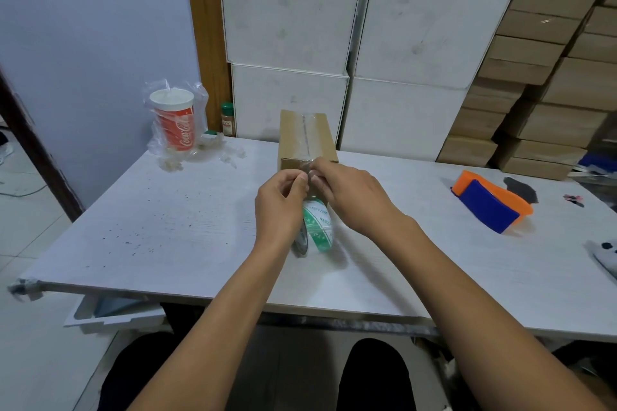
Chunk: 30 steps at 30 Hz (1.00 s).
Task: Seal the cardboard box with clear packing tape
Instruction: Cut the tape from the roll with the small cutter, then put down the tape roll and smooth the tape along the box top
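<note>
Both hands, the left hand [282, 200] and the right hand [350, 197], are pinching the tape at the near edge of the box [307, 138], whose long axis is running away from them, with the roll [317, 227] hanging just below.

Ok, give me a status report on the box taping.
Left hand and right hand both pinching clear tape at the cardboard box near edge. Top seam taped. Tape roll below hands. Nothing blocking.

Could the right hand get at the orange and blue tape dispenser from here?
Probably yes: the tape dispenser lies to the right of the right hand with bare table between, though that hand is now pinching tape at the box.
</note>
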Tool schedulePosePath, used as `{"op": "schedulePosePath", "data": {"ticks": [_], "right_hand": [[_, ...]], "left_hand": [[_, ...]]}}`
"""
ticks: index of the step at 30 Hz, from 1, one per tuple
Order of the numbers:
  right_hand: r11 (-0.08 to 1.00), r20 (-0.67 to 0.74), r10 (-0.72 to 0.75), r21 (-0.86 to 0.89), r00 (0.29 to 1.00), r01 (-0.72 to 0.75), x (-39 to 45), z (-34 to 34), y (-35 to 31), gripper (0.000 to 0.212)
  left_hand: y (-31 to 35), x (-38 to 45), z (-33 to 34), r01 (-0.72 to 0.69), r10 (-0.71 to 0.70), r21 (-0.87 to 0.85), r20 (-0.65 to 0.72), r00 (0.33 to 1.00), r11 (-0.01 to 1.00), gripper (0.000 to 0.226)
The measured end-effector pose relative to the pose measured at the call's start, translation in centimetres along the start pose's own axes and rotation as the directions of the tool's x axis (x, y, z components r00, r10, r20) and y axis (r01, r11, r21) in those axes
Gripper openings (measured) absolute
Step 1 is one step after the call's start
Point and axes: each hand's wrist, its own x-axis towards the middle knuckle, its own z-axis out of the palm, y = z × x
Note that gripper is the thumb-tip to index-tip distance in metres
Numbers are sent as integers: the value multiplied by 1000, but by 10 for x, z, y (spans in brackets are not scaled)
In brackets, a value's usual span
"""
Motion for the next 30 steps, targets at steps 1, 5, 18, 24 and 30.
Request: {"op": "schedulePosePath", "data": {"ticks": [1,5,18,24,30], "right_hand": [[1000,-3,-1,2,1000,1,-1,0,0,17],[998,7,47,-41,999,-47,-8,4,9,15],[947,-180,179,298,967,-120,-53,37,-7,9],[878,-236,207,474,950,-73,-60,63,-39,8],[844,-131,140,535,982,-49,-60,74,-49,13]], "left_hand": [[0,0,0,4,-4,-7,-4,1000,1000,18],[-1,0,-4,17,-19,-18,-58,998,1000,18],[-15,-13,-57,75,-73,-126,22,997,989,23],[-27,-12,-99,76,-68,-195,47,997,978,33],[-34,4,-134,36,-9,-252,111,994,967,62]]}}
